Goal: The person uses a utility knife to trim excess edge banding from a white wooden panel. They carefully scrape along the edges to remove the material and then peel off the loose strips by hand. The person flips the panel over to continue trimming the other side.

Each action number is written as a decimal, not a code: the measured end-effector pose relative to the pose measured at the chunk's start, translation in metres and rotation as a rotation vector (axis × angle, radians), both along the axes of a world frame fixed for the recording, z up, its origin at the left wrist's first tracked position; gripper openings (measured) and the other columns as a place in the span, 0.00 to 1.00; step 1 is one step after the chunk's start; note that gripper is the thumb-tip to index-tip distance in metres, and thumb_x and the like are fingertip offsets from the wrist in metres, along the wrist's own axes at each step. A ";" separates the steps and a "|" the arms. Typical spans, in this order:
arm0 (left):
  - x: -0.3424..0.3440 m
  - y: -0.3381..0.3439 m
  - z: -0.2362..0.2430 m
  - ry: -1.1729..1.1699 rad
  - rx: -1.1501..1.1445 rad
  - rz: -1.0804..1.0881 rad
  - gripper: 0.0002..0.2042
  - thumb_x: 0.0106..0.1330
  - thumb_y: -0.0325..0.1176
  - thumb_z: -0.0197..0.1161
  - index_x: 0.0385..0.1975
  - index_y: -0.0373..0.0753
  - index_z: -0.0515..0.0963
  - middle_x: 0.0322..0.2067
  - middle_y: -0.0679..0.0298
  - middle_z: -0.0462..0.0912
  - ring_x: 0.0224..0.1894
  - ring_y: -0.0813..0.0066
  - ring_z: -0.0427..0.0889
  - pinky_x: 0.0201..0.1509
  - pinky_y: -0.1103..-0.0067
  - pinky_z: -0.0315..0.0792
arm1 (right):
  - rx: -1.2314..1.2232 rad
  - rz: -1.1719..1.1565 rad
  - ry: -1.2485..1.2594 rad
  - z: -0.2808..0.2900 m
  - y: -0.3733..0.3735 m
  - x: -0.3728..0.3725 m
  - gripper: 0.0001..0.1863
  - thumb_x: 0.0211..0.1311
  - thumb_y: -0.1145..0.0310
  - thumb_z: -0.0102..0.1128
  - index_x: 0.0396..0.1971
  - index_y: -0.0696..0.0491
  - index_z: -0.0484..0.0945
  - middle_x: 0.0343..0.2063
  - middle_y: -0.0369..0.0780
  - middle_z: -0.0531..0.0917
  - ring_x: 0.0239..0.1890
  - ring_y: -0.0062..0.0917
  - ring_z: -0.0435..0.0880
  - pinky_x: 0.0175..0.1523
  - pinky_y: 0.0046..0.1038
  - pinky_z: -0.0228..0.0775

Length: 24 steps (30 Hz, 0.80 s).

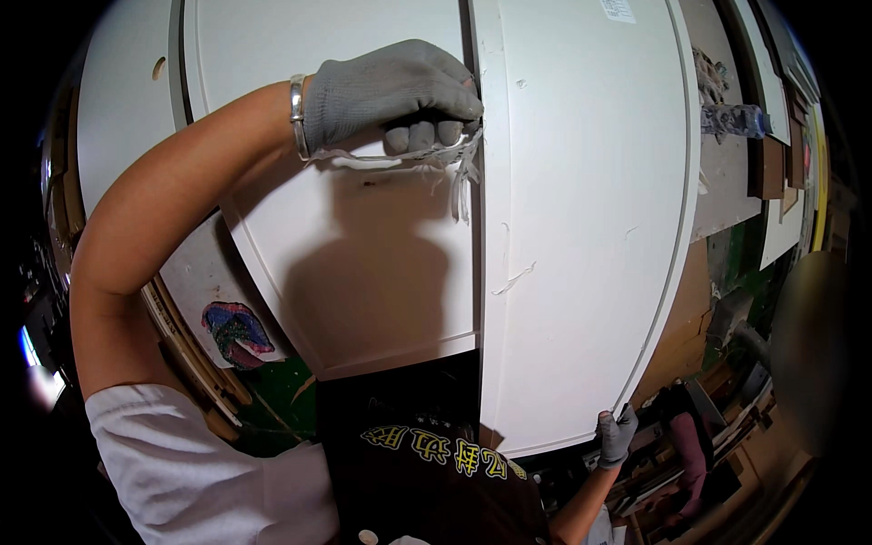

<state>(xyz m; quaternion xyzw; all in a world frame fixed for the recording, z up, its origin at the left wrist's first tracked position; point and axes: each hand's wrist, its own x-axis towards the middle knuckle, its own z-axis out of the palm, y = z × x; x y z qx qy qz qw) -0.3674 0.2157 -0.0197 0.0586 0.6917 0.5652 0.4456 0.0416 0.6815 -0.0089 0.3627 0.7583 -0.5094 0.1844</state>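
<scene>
My left hand (400, 95), in a grey knit glove, is closed with curled fingers against the long edge of a tall white panel (581, 227). What lies inside its grip is hidden. Frayed whitish strands (463, 177) hang below those fingers along the edge. At the panel's near right corner, my right hand (617, 438), also gloved in grey, grips the rim with the thumb on top. Left of this panel lies another white panel (381, 291) with a raised border, my shadow falling across it.
A patterned cloth (238, 334) rests on a grey surface at left, beside stacked boards (195, 363). To the right are a clear plastic bottle (734, 121), brown cardboard (681, 336) and several leaning boards. Thin scraps (515, 277) lie on the tall panel.
</scene>
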 end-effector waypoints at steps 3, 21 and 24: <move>0.002 0.002 0.004 -0.038 -0.028 0.021 0.14 0.66 0.40 0.59 0.21 0.38 0.76 0.16 0.72 0.74 0.17 0.91 0.67 0.21 0.88 0.63 | 0.006 0.008 0.013 0.000 0.000 0.000 0.15 0.56 0.65 0.72 0.37 0.54 0.76 0.17 0.29 0.73 0.15 0.12 0.68 0.20 0.19 0.57; 0.014 0.013 0.006 -0.070 -0.020 0.030 0.14 0.66 0.36 0.64 0.21 0.33 0.77 0.13 0.66 0.74 0.12 0.88 0.67 0.14 0.88 0.60 | 0.023 0.028 0.062 0.001 -0.008 -0.008 0.16 0.58 0.63 0.70 0.38 0.56 0.76 0.19 0.29 0.74 0.17 0.12 0.69 0.22 0.19 0.58; 0.015 0.014 0.015 -0.024 -0.060 0.002 0.11 0.64 0.34 0.64 0.24 0.32 0.78 0.14 0.68 0.74 0.14 0.88 0.68 0.17 0.86 0.62 | 0.021 0.036 0.060 -0.002 -0.003 -0.004 0.17 0.58 0.62 0.71 0.38 0.56 0.76 0.19 0.29 0.75 0.18 0.12 0.69 0.22 0.19 0.58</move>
